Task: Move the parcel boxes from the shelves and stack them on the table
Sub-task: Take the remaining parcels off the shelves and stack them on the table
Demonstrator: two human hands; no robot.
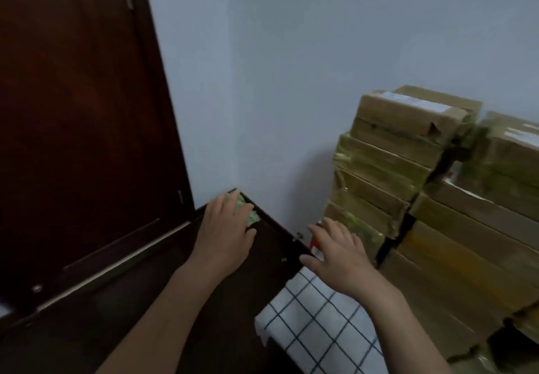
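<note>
Head view, left to right. Dark wooden door (87,111) is filling the left side, pale wall behind it.

Left hand (227,233) is lying palm-down, fingers straight and close together, fingertips resting on a small green-taped scrap (248,213) at the far corner of a dark panel (274,245). It is gripping nothing. What the scrap is, cannot tell; blurred.

Right hand (338,257) is hovering palm-down with fingers spread, over a red-and-white thing (316,246), just beside the bottom box of the near stack. It is holding nothing; whether it is touching that box, cannot tell.

Cloth-covered bench (315,335) is showing below the right wrist, checked pattern.

Parcel boxes (388,175) are sitting at the right in a tall taped stack against the wall, a second stack (481,227) touching it further right, apparently on the bench.

Judging the step: both hands are free, so likely heading off for another box; the shelves are not showing. Doing it well is meaning gripping the next box on two opposite sides, keeping it level, and setting it square on the lower stack, since the near one is already standing tall with edges slightly staggered.
</note>
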